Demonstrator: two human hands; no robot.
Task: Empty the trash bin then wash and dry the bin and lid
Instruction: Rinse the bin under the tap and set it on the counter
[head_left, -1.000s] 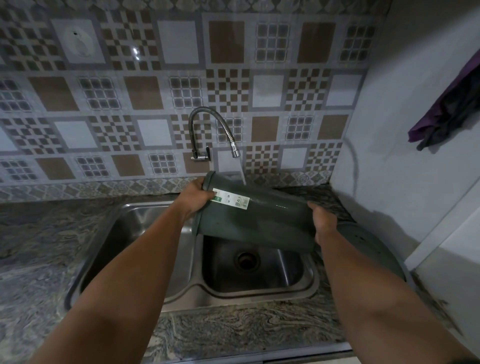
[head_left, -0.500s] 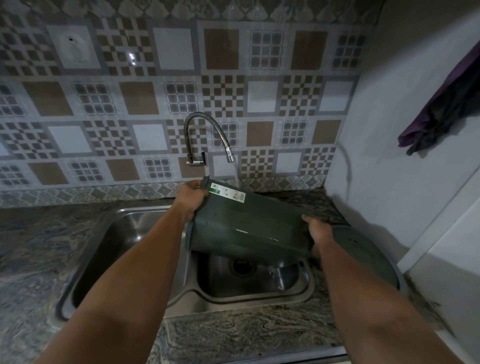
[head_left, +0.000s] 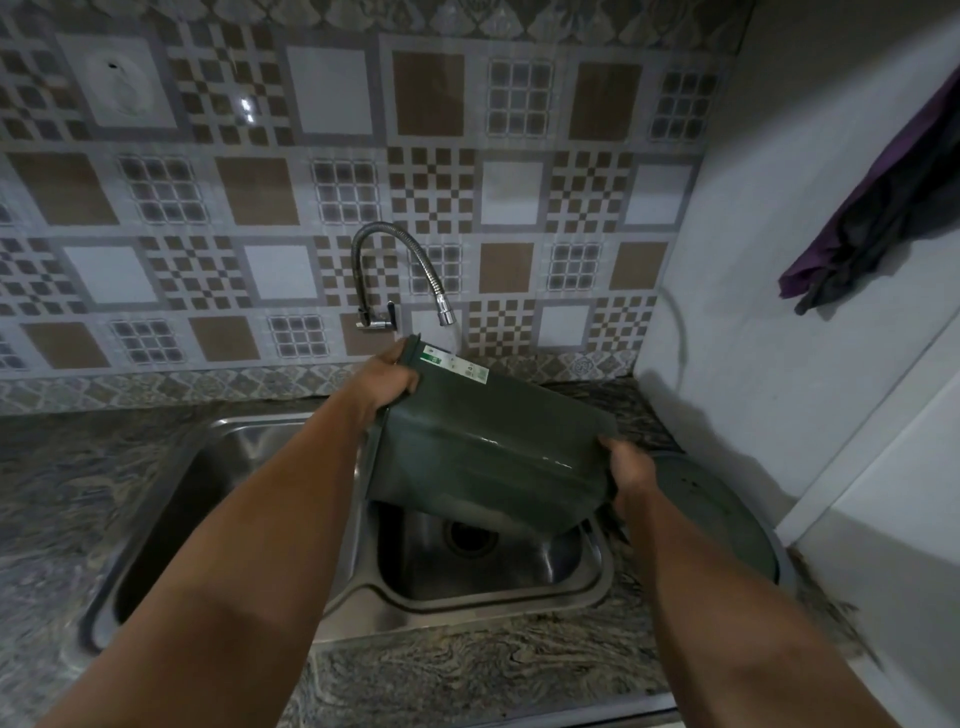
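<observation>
Sink (head_left: 493, 597) beneath bin (head_left: 483, 457), lid (head_left: 717, 519) beside.

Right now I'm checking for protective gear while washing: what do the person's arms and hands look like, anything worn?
Both forearms are bare as far as the frame shows: no sleeves in view. The left hand and right hand wear no gloves; no watch, ring or bracelet is visible.

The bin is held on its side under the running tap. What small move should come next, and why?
Probably turn the bin a little between the left hand and right hand, so the water from the tap reaches another side: it falls only near the label by the rim.
</observation>
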